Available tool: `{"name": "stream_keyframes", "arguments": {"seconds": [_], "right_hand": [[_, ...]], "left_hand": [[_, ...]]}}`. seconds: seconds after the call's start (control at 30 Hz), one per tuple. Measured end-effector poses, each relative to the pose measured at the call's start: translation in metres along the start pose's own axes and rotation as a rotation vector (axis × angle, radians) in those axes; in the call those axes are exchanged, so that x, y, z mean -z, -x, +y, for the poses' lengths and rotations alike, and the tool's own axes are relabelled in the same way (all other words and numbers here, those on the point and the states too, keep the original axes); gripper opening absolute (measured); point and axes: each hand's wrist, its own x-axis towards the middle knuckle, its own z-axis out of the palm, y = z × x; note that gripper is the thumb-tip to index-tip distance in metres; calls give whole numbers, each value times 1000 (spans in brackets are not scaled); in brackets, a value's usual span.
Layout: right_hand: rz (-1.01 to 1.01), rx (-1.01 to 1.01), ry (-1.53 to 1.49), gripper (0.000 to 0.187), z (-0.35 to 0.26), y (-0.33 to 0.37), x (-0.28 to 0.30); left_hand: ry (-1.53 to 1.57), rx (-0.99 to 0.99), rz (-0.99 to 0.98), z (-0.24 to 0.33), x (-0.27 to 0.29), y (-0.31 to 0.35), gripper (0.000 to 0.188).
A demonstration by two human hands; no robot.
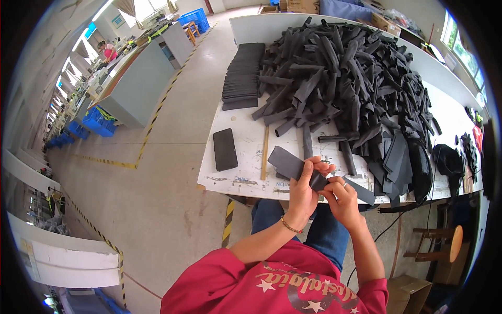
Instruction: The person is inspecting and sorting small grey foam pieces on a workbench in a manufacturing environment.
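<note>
Fabric strip (286, 161), pinched by left hand (303, 198) and right hand (341, 201) (both grasping), could drop past the near edge of the table (248, 131) if grips loosen.

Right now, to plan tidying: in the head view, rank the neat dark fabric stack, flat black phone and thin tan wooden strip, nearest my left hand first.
1. Wooden strip, left of the left hand.
2. Phone, farther left.
3. Fabric stack, beyond the phone.

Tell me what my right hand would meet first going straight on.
Your right hand would probably meet the dark strip it touches, then your left hand; depth is unclear.
</note>
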Motion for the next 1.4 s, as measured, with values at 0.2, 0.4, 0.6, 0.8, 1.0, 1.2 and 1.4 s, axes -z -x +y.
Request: {"name": "stream_keyframes", "arguments": {"seconds": [0.2, 0.4, 0.6, 0.8, 1.0, 1.2, 1.4], "right_hand": [[-53, -30, 13, 15, 1, 5, -1], [-23, -21, 38, 17, -2, 7, -2], [7, -16, -6, 19, 3, 10, -4], [-14, -49, -9, 17, 2, 8, -4], [-40, -70, -24, 16, 3, 7, -1], [-29, -64, -16, 17, 5, 6, -3], [-32, -32, 3, 17, 6, 4, -3]], "left_hand": [[-90, -79, 117, 31, 1, -16, 35], [-119, -100, 141, 25, -2, -11, 38], [-108, -112, 163, 20, -5, -8, 38], [-98, -136, 182, 16, -5, -9, 36], [-54, -185, 145, 9, -6, -11, 32], [-63, -206, 131, 6, -3, -12, 31], [-61, -196, 135, 7, -2, -14, 28]]}}
